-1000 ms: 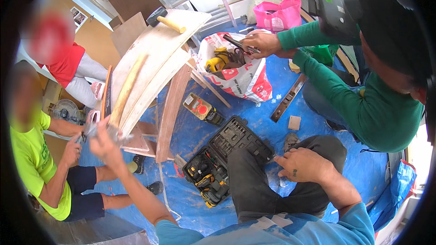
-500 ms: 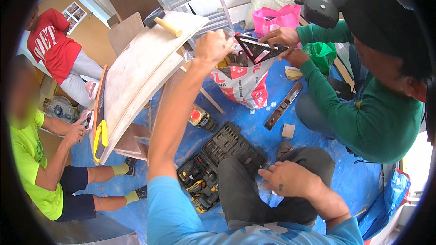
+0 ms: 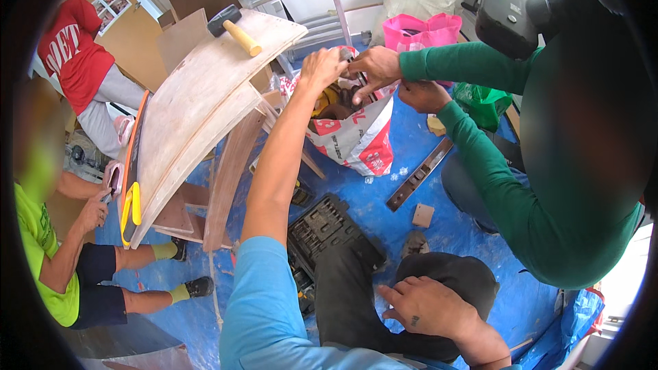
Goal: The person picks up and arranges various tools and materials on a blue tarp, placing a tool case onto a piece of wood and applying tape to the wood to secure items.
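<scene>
Head view, looking down: left hand [image 3: 322, 67] stretched out to rim of white sack with red print [image 3: 356, 138], fingers curled at its mouth, grip on anything not clear; sack standing on blue tarp [image 3: 439, 199] beside curved plywood panel [image 3: 199, 103]; right hand [image 3: 425, 307] resting loose and open on dark-trousered knee; co-worker's hands in green sleeves [image 3: 384, 68] at same sack mouth; mallet [image 3: 233, 27] lying atop panel

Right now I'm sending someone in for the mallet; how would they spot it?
Find the big curved plywood panel leaning over the blue floor sheet. The mallet lies at its top edge. It is the only tool up there, with a black head and a pale wooden handle.
</scene>
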Available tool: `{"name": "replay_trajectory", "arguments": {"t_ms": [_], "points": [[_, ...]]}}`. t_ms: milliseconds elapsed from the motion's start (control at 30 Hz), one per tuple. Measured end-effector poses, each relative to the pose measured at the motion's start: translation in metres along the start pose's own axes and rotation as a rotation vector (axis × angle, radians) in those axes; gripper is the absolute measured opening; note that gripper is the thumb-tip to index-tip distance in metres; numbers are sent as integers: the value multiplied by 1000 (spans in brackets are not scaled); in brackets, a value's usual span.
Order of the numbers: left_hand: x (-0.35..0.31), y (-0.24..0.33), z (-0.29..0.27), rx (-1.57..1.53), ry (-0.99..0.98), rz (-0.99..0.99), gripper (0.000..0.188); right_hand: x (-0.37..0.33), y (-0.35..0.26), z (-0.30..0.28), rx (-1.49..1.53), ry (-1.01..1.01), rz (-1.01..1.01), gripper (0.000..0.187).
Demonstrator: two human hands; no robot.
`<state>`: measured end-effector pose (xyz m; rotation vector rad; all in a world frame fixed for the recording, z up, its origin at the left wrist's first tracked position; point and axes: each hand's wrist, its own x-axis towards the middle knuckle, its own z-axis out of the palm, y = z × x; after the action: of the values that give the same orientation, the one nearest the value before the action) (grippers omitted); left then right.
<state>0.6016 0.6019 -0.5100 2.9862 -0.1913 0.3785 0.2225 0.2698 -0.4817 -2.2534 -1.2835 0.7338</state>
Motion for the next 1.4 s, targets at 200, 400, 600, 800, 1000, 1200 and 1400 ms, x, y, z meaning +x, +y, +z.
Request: {"name": "replay_trajectory", "arguments": {"t_ms": [200,400,600,800,1000,1200,1400], "points": [[-8,-68,70,-66,-121,-156,44,3,-1,-3,-41,-11,-41,48],[-52,-78,100,-51,-364,38,34,14,-8,-3,-46,-40,-91,49],[-121,-33,13,22,-157,18,26,9,-2,-6,-64,8,-31,49],[-96,-51,-144,33,337,-327,46,13,2,-4,-53,-19,-26,45],[10,-172,-139,256,285,-529,46,20,-14,-3,2,19,-103,41],[-49,-175,-174,-1218,213,-721,30,23,-12,1,6,10,-18,43],[-250,-36,-139,-1744,366,-486,42,29,-15,-19,132,595,10,44]]}}
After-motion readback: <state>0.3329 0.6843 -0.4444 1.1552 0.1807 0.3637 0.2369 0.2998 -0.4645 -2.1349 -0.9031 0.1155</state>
